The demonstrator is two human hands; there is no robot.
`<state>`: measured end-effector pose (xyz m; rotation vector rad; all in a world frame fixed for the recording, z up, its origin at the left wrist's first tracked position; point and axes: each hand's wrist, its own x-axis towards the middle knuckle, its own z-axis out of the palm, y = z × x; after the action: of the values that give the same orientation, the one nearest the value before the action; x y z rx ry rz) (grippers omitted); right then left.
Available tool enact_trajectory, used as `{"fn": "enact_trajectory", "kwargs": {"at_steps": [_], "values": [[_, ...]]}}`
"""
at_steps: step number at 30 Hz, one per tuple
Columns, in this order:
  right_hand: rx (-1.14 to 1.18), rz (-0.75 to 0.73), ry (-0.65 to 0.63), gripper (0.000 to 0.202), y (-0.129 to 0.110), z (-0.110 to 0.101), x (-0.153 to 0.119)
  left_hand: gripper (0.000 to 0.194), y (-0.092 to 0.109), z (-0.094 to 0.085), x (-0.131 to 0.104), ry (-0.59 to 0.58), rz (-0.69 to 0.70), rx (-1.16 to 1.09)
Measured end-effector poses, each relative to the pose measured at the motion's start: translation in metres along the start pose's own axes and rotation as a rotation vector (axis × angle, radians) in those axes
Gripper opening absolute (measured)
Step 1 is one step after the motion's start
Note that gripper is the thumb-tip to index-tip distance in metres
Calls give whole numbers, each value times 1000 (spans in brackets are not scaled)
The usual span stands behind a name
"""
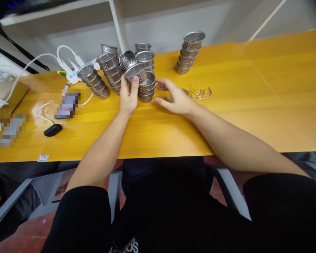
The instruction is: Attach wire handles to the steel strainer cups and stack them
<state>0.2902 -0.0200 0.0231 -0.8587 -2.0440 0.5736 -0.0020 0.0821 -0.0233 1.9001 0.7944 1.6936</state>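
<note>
A perforated metal cup [136, 71] is held tilted in my left hand [129, 95], with the thumb on its near side. Just behind and right of it stands a stack of the same cups [146, 92]. My right hand [175, 96] is beside that stack, fingers apart and curved towards it, with nothing between them. Whether a fingertip touches the stack I cannot tell. Several curved metal wires [200, 93] lie on the table behind my right hand, partly hidden by it.
More cup stacks [112, 72] crowd the left and back, and a separate leaning stack [187, 52] stands at the back right. Left on the wooden table [158, 137] are a phone [67, 105], a black oval case [53, 130], white cables and a power strip [73, 76].
</note>
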Motion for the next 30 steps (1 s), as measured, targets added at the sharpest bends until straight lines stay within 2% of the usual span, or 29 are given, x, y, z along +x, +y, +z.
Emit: {"fn": "enact_trajectory", "kwargs": {"at_steps": [4,10,13,17,25,30], "values": [[1,-12,25,101,-13,1,-2,80,4,0,-1,-52,-6,12],[-1,-11,-1,118,-28,0,0,87,11,0,-1,-113,-22,57],[-2,-14,-13,119,-33,-1,0,94,18,1,0,-154,-26,60],[-11,-24,-22,115,-36,-4,0,97,25,2,-1,-181,-38,35],[-11,-16,-6,119,-35,-6,1,94,21,0,-2,-194,-4,15],[-30,-28,-4,110,-37,-9,1,96,36,1,-1,-219,-41,15]]}}
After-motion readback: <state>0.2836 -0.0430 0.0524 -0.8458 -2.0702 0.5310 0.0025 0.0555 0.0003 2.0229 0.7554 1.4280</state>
